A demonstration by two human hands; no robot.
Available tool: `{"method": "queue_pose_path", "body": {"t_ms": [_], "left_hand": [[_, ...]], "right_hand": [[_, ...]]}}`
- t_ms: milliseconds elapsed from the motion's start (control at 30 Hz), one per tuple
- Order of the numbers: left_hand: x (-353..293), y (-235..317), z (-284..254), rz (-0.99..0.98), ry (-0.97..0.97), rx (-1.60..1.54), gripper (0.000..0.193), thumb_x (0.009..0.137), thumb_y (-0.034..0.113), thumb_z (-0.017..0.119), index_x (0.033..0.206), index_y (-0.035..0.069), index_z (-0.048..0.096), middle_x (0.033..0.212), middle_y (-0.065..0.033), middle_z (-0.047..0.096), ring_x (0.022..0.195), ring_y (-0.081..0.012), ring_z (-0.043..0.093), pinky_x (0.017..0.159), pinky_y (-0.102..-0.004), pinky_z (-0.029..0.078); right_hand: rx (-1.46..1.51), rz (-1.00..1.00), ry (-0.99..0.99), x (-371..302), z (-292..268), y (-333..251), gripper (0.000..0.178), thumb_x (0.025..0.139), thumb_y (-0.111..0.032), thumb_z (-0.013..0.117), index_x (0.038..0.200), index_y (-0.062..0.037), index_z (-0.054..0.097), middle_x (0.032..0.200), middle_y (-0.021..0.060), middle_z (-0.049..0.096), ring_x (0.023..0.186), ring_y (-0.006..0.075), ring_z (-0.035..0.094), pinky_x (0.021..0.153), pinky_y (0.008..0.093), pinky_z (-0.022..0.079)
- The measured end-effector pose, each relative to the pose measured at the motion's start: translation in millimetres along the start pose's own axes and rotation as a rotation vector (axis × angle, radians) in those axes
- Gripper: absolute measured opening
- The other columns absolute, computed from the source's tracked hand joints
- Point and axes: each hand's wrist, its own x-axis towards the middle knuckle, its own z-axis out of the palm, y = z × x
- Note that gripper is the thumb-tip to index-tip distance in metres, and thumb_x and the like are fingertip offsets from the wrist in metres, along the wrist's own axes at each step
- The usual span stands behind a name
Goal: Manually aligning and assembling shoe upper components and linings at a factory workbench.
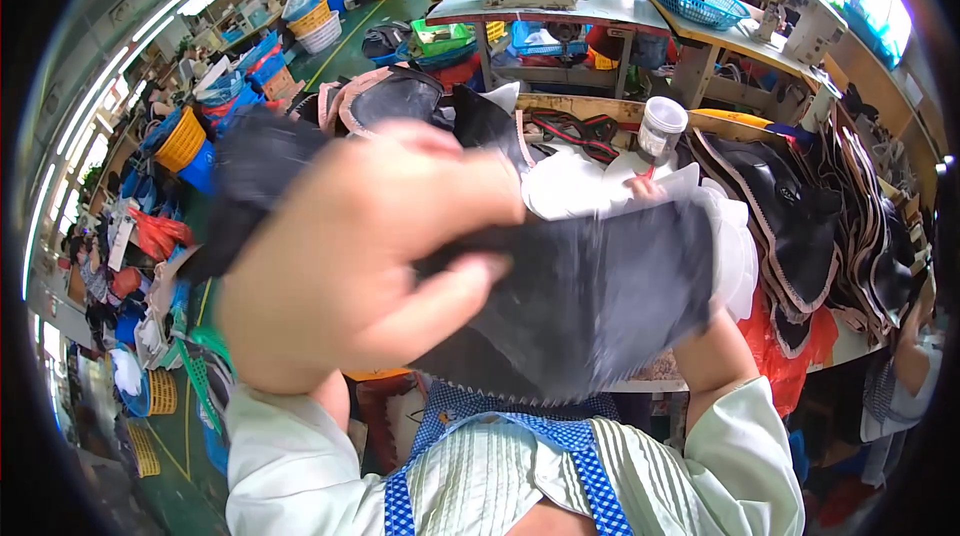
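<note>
Close in front of me, my left hand (pixel 350 256) is blurred and closed, pinching the near-left end of a black leather-like piece (pixel 570 296) between thumb and fingers. A zigzag cut runs along the lower edge of this piece. Behind it my right hand (pixel 645 188) is mostly hidden. Its fingertips show closed beside a small red thing (pixel 649 173) that I cannot make out. White flat pieces (pixel 570 181) lie just beyond the black one. To the left of my left hand is a blurred black shape (pixel 255 161).
A white-lidded jar (pixel 661 128) stands on the table beyond my right hand. Black pieces with pinkish edges (pixel 780 206) are stacked on the right. More black pieces (pixel 395 96) lie at the back left. A sewing machine (pixel 800 16) and blue basket (pixel 697 1) stand farther off.
</note>
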Motion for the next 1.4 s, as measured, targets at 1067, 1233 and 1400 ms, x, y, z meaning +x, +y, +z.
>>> {"method": "queue_pose_path", "body": {"t_ms": [1067, 1233, 1400], "left_hand": [[-217.3, -50.2, 179.7, -1.007, 0.605, -1.039, 0.028, 0.087, 0.007, 0.071, 0.111, 0.000, 0.059, 0.093, -0.0032, 0.068, 0.079, -0.0065, 0.062, 0.070, -0.0202, 0.050], [-241.9, -85.7, 181.5, -1.070, 0.251, -0.313, 0.018, 0.081, 0.004, 0.075, 0.096, 0.000, 0.065, 0.080, -0.0002, 0.066, 0.067, -0.0029, 0.055, 0.061, -0.0197, 0.048], [-250.3, -89.8, 189.8, -0.989, 0.334, -0.221, 0.026, 0.078, 0.012, 0.077, 0.093, 0.002, 0.058, 0.073, -0.0070, 0.068, 0.062, -0.0138, 0.065, 0.060, -0.0270, 0.052]], "right_hand": [[1.104, 0.208, -0.294, -147.0, -50.8, -243.0, 0.011, 0.081, 0.006, 0.069, 0.090, -0.0012, 0.070, 0.088, 0.0023, 0.065, 0.083, 0.0084, 0.062, 0.074, 0.0211, 0.050], [0.677, -0.052, -0.404, -145.6, -7.6, -261.6, 0.015, 0.075, -0.004, 0.075, 0.090, -0.0028, 0.071, 0.083, 0.0119, 0.066, 0.069, 0.0221, 0.067, 0.063, 0.0288, 0.054], [0.647, 0.024, -0.420, -145.7, 10.1, -263.0, 0.017, 0.075, -0.009, 0.074, 0.092, -0.0042, 0.072, 0.083, 0.0137, 0.068, 0.073, 0.0268, 0.068, 0.067, 0.0337, 0.055]]}}
